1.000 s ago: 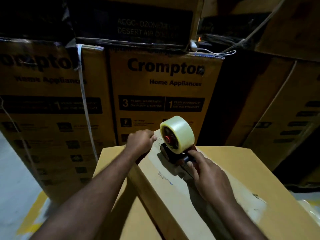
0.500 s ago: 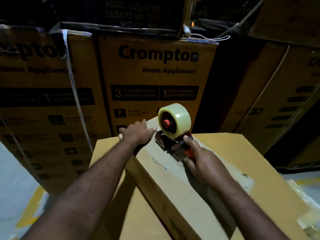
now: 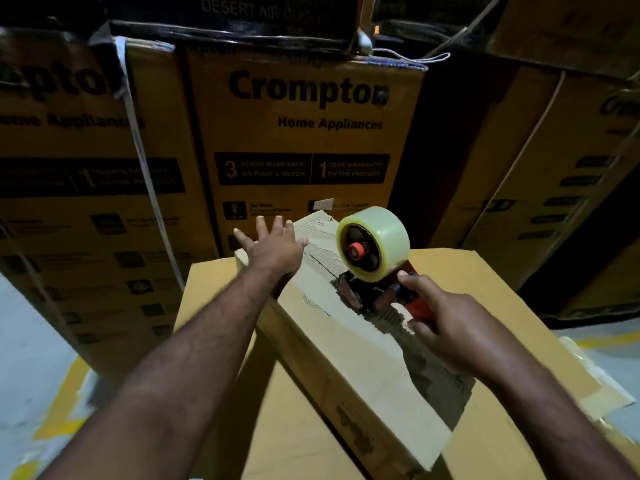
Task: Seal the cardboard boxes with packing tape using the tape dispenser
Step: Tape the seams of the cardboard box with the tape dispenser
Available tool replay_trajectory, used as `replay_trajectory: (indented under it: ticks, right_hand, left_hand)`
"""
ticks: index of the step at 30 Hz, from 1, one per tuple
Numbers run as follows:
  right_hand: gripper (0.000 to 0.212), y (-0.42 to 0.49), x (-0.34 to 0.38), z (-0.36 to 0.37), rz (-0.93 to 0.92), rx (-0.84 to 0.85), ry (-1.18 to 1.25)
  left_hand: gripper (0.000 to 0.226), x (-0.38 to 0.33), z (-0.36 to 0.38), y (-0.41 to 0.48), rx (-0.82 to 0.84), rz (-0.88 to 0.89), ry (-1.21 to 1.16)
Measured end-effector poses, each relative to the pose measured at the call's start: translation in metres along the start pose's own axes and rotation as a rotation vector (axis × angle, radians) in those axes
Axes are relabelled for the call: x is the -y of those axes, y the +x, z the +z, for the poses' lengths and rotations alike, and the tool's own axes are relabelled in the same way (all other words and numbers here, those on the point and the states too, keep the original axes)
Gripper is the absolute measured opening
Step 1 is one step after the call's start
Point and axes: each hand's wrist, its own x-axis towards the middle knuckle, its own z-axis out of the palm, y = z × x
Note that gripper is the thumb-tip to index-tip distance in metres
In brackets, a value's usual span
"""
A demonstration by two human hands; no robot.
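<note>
Narrow cardboard box [image 3: 329, 327] lies diagonally on top of a larger cardboard box [image 3: 502, 289]. Tape dispenser [image 3: 363, 296] sits on the narrow box's top face, toward its far end, with the clear tape roll [image 3: 384, 242] upright on it. Right hand [image 3: 446, 317] grips the dispenser's near end, fingers curled round it. Left hand [image 3: 273, 249] is at the narrow box's far left corner, fingers straight and spread, holding nothing; contact with the box unclear. Stacked Crompton cartons [image 3: 304, 133] stand behind the narrow box.

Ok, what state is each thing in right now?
left hand: open, fingers spread, at far end of small box.
right hand: grips handle of tape dispenser.
tape dispenser: upright on small box.
tape roll: mounted on dispenser.
small box: closed, lying on larger box.
</note>
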Motion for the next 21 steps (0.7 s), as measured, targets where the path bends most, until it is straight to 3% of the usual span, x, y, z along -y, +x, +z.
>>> replay_trajectory:
  ticks: [5,9,12,15,21]
  right_hand:
    - [0.071,-0.005,-0.006,-0.002,-0.047,0.023,0.013]
    - [0.07,-0.006,-0.015,0.0,-0.135,0.022,0.058]
    - [0.067,-0.003,-0.021,0.0,-0.172,-0.014,0.088]
    - [0.069,0.002,-0.027,0.001,-0.204,-0.017,0.123]
    - [0.069,0.0,-0.037,-0.004,-0.235,0.003,0.153]
  left_hand:
    - [0.058,-0.02,0.011,-0.056,0.022,0.192,-0.001]
    - [0.06,-0.048,0.026,-0.156,0.008,0.143,-0.058]
    - [0.082,-0.099,0.041,-0.255,0.074,0.153,-0.151]
    - [0.101,-0.153,0.054,-0.305,0.128,0.164,-0.068]
    - [0.075,-0.177,0.073,-0.301,-0.109,0.028,-0.008]
